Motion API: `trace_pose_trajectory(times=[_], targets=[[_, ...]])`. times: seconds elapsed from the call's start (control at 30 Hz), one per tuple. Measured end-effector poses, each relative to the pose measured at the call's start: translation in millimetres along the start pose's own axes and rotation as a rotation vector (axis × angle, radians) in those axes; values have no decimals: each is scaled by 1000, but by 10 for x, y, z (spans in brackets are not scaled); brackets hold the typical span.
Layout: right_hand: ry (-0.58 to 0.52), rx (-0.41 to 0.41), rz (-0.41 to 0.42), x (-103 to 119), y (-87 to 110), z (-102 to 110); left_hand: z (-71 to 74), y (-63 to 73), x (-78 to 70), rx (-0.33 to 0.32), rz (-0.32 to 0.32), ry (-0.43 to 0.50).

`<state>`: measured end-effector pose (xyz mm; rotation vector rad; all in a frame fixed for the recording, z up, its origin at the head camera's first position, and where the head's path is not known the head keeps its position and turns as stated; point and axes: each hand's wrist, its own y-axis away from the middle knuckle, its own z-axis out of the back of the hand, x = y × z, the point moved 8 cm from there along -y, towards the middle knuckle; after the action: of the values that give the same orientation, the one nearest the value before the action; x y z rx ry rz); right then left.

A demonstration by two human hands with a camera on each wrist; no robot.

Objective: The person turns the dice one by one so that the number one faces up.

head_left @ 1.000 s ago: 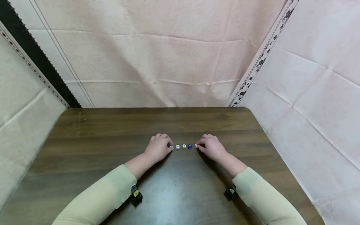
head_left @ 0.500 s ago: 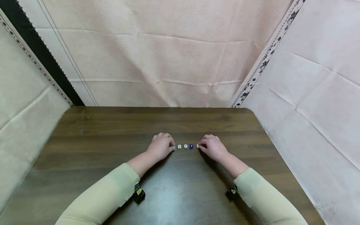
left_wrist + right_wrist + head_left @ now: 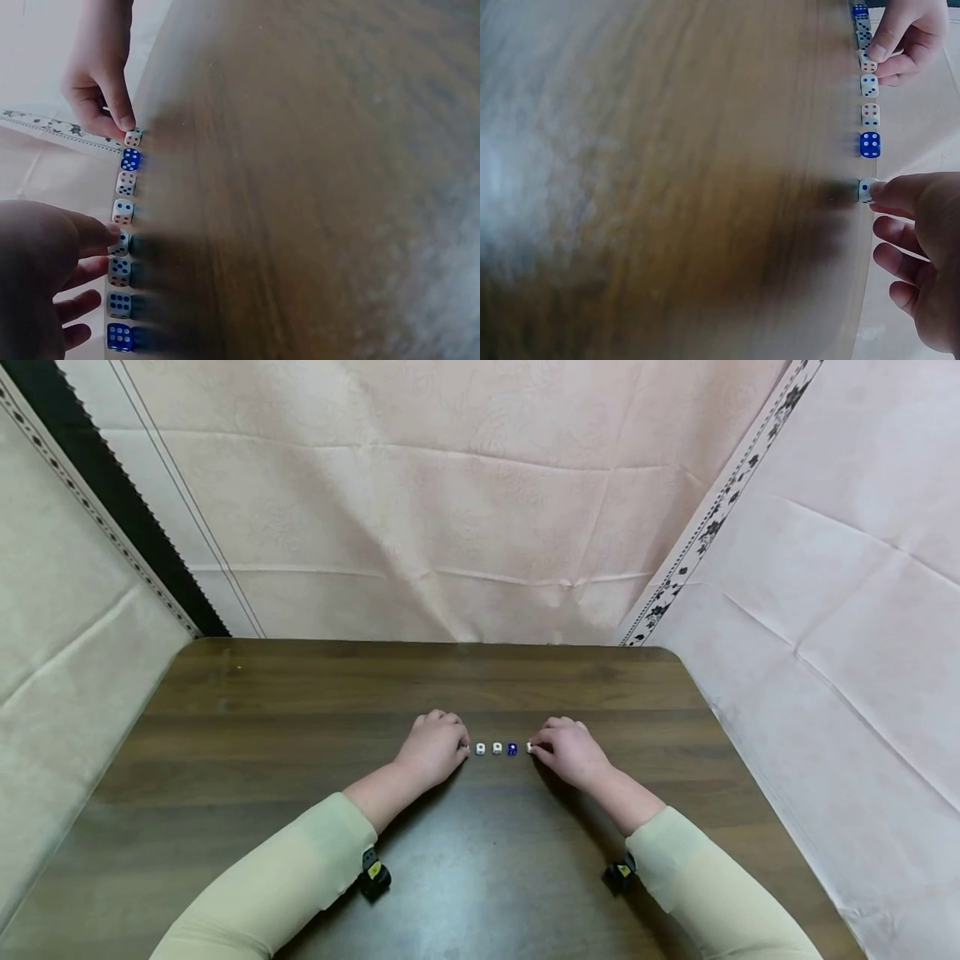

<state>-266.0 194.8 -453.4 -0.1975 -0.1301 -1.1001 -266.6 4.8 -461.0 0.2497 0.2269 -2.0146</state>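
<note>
A row of small dice lies across the table. My left hand [image 3: 432, 750] pinches a white die [image 3: 120, 242] within the row, thumb on its face. Beyond it, further left, come two white dice and a blue die [image 3: 120, 337], hidden behind this hand in the head view. Between my hands stand two white dice, one of them a white die [image 3: 481, 748], and a blue die [image 3: 870, 145]. At the row's right end my right hand [image 3: 572, 753] pinches another white die [image 3: 866, 190], a small gap away from the blue one.
The brown wooden table [image 3: 450, 860] has rounded far corners. Pale cloth [image 3: 450, 510] hangs behind it and along both sides. A black wrist device [image 3: 373, 878] sits at the left sleeve, and another black device [image 3: 619, 874] at the right sleeve.
The head view has shifted slightly, so hands and dice appear a little further right. Both hands keep their pinch, and the row looks the same.
</note>
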Motion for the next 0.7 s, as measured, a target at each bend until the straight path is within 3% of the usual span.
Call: trace_pose_trajectory(times=[0.7], targets=[[1, -9, 12, -3, 7, 8, -29, -23, -6, 6, 15, 22]])
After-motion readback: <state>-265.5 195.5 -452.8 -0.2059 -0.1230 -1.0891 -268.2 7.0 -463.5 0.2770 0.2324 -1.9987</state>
